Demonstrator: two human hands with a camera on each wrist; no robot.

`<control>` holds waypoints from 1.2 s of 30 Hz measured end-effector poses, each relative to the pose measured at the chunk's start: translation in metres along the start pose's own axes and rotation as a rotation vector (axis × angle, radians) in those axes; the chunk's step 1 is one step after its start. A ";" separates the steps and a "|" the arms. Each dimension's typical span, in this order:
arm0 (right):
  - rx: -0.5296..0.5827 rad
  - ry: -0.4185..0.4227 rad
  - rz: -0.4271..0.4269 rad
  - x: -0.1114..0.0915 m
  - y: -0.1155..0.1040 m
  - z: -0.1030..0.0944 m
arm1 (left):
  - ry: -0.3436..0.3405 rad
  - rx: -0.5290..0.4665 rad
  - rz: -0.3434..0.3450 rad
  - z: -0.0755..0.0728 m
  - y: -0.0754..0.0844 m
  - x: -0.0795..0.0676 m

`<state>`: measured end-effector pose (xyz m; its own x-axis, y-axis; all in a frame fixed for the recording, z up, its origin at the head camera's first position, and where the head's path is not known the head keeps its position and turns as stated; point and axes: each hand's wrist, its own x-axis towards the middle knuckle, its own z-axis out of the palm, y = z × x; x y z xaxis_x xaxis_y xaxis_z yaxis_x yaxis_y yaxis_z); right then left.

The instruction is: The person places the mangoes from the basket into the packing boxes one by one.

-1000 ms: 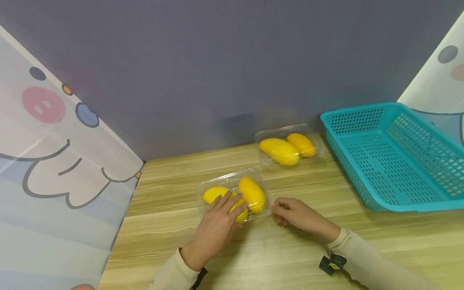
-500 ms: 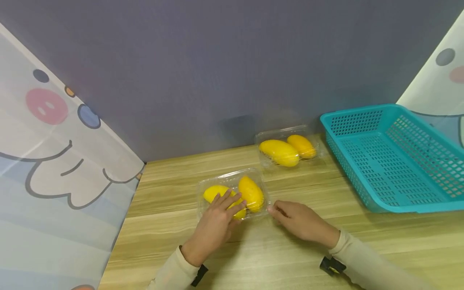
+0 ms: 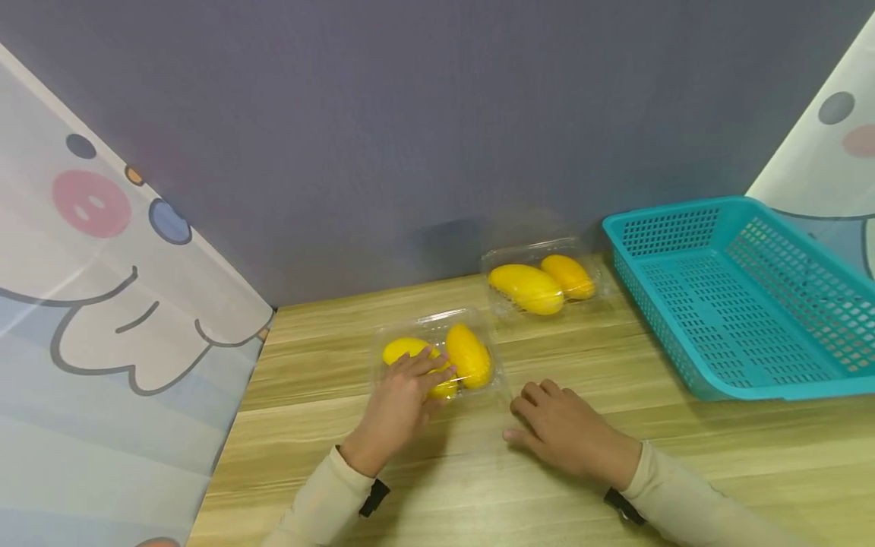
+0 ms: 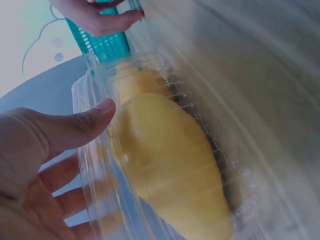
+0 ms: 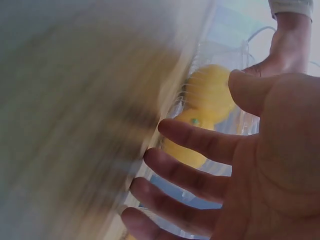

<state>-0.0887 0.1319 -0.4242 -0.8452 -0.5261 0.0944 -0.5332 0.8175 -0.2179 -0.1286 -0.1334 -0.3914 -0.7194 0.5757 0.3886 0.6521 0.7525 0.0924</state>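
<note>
A clear plastic clamshell box [image 3: 436, 317] with two yellow mangoes [image 3: 469, 355] inside stands on the table in the head view. My left hand [image 3: 395, 404] rests on its lid with the fingers spread and fairly straight. In the left wrist view the thumb [image 4: 82, 122] lies against the box's edge, and the lid looks closed over the fruit. Just right of the box, my right hand [image 3: 570, 433] is near the tabletop. Its fingers [image 5: 197, 137] are loosely spread, holding nothing and apart from the box.
A second clear box [image 3: 540, 247] with two mangoes [image 3: 526, 289] stands at the back against the grey partition [image 3: 383, 152]. Right of it sits a turquoise plastic basket [image 3: 670, 349] with slotted walls. A cartoon-printed curtain [image 3: 137, 319] borders the table's left side.
The front box has shifted slightly away, with my left hand still on its lid. My right hand has let go of the box's right front corner, drawn back, and opened its fingers.
</note>
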 end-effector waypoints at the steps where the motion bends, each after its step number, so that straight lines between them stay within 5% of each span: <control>1: -0.008 0.000 -0.005 0.000 0.000 0.000 | -0.003 0.009 -0.006 0.000 -0.001 0.001; 13: -0.094 -0.061 -0.051 -0.002 -0.004 -0.001 | 0.026 0.058 -0.031 0.007 -0.021 0.020; 36: -0.256 -0.059 -0.117 -0.007 -0.006 0.004 | 0.035 -0.107 -0.092 0.020 -0.059 0.058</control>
<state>-0.0796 0.1298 -0.4278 -0.7775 -0.6273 0.0458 -0.6257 0.7788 0.0446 -0.2132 -0.1380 -0.3930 -0.7697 0.4927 0.4059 0.6068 0.7622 0.2255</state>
